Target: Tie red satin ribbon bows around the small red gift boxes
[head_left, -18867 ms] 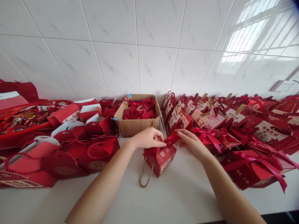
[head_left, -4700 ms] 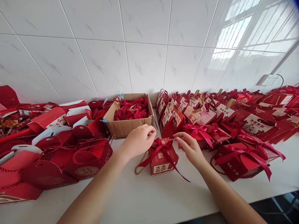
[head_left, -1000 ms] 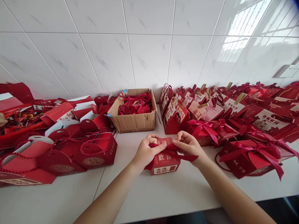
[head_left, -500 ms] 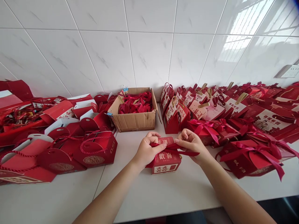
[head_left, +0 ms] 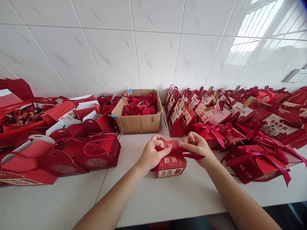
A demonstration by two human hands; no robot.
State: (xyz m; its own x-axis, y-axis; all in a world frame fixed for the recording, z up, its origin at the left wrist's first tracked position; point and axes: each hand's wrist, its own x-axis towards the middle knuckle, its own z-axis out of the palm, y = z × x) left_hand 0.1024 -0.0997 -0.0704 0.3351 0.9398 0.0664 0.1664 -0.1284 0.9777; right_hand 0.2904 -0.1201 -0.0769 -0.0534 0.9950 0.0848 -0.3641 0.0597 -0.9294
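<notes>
Small red box [head_left: 169, 165]: stands on the counter [head_left: 134, 201], below and between the fingers of both hands; double-character panel faces the wearer; top flaps appear folded down.
Left hand [head_left: 153, 155]: thumb and forefinger pinched on the ribbon [head_left: 192, 156], over the left side of the box top.
Right hand [head_left: 198, 148]: thumb and forefinger pinched on the same ribbon at the right side; a free tail projects below these fingers.
Knot: partly covered by the fingers; cannot tell whether it is drawn tight.
Bow: no finished loops visible between the fingers; judged part-way, with box closed and ribbon laid across, loops not yet complete.
Bow-tied boxes [head_left: 249, 168]: right of the right fingers; bows complete.
Handled boxes [head_left: 176, 124]: beyond the right fingers, packed in rows; loop handles upright.
Carton [head_left: 137, 124]: beyond the left fingers, open, near the wall; holds loose ribbons [head_left: 141, 105].
Rope-handled boxes [head_left: 99, 159]: well left of the left fingers; no ribbon bows visible on them.
Wrapped packets [head_left: 26, 116]: farthest left of the fingers, heaped behind the rope-handled boxes.
</notes>
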